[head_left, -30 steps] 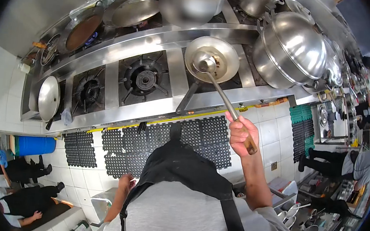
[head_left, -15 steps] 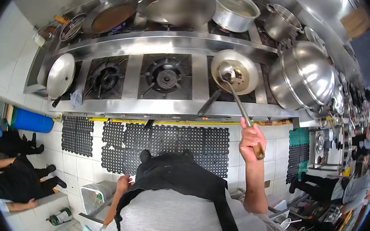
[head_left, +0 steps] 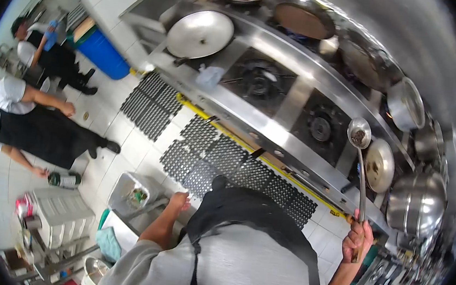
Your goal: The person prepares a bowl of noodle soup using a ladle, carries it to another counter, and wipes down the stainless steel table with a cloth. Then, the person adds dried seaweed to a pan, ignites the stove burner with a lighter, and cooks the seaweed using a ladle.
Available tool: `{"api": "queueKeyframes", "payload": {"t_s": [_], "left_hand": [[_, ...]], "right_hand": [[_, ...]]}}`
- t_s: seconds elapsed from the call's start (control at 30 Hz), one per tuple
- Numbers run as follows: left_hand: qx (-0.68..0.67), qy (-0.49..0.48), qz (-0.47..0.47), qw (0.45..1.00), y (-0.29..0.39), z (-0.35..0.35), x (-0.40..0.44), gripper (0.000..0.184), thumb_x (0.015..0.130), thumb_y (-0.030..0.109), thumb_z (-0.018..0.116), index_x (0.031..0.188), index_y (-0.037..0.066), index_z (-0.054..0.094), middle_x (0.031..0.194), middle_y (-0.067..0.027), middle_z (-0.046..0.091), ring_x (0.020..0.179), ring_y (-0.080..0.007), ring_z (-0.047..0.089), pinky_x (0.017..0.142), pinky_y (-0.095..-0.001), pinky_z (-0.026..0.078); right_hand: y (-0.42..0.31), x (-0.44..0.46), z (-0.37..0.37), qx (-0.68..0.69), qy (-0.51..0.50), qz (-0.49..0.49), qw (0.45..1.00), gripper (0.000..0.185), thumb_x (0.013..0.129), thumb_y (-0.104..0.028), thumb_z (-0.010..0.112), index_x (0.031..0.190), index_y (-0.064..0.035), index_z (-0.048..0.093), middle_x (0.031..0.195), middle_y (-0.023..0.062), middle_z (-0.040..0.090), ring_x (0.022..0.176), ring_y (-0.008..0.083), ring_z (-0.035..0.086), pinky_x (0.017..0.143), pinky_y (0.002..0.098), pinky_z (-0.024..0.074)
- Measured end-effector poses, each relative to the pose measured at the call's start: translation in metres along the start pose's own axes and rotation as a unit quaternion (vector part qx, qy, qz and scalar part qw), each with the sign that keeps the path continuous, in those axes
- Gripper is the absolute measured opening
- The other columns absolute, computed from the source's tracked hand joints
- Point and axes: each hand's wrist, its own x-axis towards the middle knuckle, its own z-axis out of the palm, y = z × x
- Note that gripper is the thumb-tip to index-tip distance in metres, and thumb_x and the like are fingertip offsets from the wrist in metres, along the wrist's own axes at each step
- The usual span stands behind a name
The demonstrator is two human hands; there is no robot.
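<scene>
A long-handled ladle [head_left: 363, 183] is gripped in my right hand [head_left: 357, 241], fingers wrapped round the lower handle. Its round metal bowl holds something dark and is up beside the pan [head_left: 379, 165], apart from it as far as I can tell. That pan lies on the front row of the stove [head_left: 290, 118], with a dark residue inside. Lower on the left, my left hand [head_left: 179, 200] hangs beside my apron with its fingers curled in. Nothing shows in it. The waste bin [head_left: 124, 190] is nearest to it.
A wide pale pan [head_left: 200, 34] and a crumpled cloth [head_left: 209, 76] are at the stove's left. Pots line the back row; a large steel pot [head_left: 417, 204] stands at the right. Black mats [head_left: 209, 165] cover the floor. Two people stand at left, near a blue barrel [head_left: 105, 53].
My view has turned left. The ladle has come up out of the pan with dark contents in its bowl. My left hand's fingers look more curled.
</scene>
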Motion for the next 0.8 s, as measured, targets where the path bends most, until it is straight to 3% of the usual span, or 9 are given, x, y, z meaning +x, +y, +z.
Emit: {"api": "queueKeyframes", "payload": {"t_s": [0.07,0.13,0.2,0.23,0.4,0.53,0.67,0.8], "left_hand": [[0.022,-0.003,0.071,0.997,-0.01,-0.016,0.027,0.035,0.097,0.03,0.062,0.12,0.004,0.059,0.099,-0.0119,0.065,0.071,-0.0231,0.066,0.057,-0.0357,0.053],[-0.044,0.001,0.039,0.998,-0.005,-0.021,0.037,0.04,0.094,0.031,0.067,0.12,0.001,0.058,0.094,-0.0115,0.065,0.068,-0.0231,0.065,0.052,-0.0351,0.05],[-0.083,0.009,0.026,0.996,-0.004,-0.024,0.053,0.038,0.093,0.03,0.068,0.119,0.005,0.058,0.093,-0.009,0.065,0.069,-0.0223,0.065,0.056,-0.035,0.05],[-0.086,-0.008,0.023,0.996,-0.004,-0.027,0.058,0.038,0.097,0.028,0.064,0.128,0.005,0.057,0.103,-0.0095,0.064,0.076,-0.0224,0.066,0.06,-0.0366,0.052],[-0.153,0.017,0.03,0.988,0.009,-0.025,0.022,0.032,0.097,0.031,0.066,0.116,0.007,0.059,0.096,-0.007,0.065,0.073,-0.0196,0.065,0.062,-0.0355,0.053],[-0.208,0.054,0.039,0.976,-0.014,-0.027,0.005,0.029,0.094,0.032,0.069,0.108,0.007,0.063,0.087,-0.0052,0.064,0.065,-0.0172,0.062,0.057,-0.0336,0.052],[-0.241,0.081,0.033,0.967,-0.04,-0.023,-0.015,0.031,0.097,0.033,0.068,0.109,0.005,0.062,0.084,-0.0055,0.065,0.066,-0.0159,0.062,0.06,-0.0312,0.052],[-0.267,0.097,0.068,0.957,-0.068,-0.021,-0.041,0.03,0.098,0.034,0.067,0.107,0.006,0.063,0.082,-0.0036,0.065,0.064,-0.0133,0.058,0.058,-0.0289,0.049]], "right_hand": [[0.021,0.013,0.009,0.02,-0.016,0.052,0.998,0.056,0.111,-0.028,0.033,0.156,0.0042,0.025,0.076,0.0019,0.043,0.053,0.0147,0.049,0.049,0.0315,0.0418],[0.045,0.033,0.02,0.038,-0.03,0.1,0.994,0.057,0.11,-0.029,0.034,0.157,0.0036,0.025,0.076,0.0016,0.042,0.054,0.0147,0.049,0.048,0.0316,0.0413],[0.068,0.055,0.022,0.039,-0.032,0.147,0.988,0.058,0.11,-0.029,0.034,0.157,0.0027,0.025,0.079,0.0031,0.043,0.053,0.0154,0.049,0.049,0.0326,0.0429],[0.079,0.068,0.023,0.022,-0.033,0.171,0.984,0.058,0.11,-0.028,0.035,0.157,0.0027,0.025,0.08,0.0039,0.044,0.053,0.0156,0.049,0.049,0.0323,0.0433],[0.126,0.138,0.046,-0.127,-0.002,0.297,0.947,0.056,0.106,-0.024,0.043,0.154,0.0025,0.033,0.076,0.0054,0.052,0.046,0.0152,0.051,0.04,0.0295,0.043],[0.183,0.205,0.088,-0.388,-0.022,0.374,0.842,0.051,0.102,-0.023,0.052,0.146,0.0029,0.045,0.072,0.0029,0.053,0.041,0.0124,0.048,0.036,0.026,0.0411],[0.281,0.263,0.126,-0.511,-0.125,0.479,0.702,0.046,0.101,-0.024,0.057,0.139,0.0026,0.052,0.071,0.0019,0.054,0.039,0.0119,0.046,0.037,0.0257,0.0409],[0.387,0.298,0.126,-0.587,-0.257,0.517,0.568,0.039,0.101,-0.023,0.059,0.132,0.0016,0.059,0.072,0.0006,0.055,0.044,0.0117,0.05,0.041,0.0269,0.0413]]}}
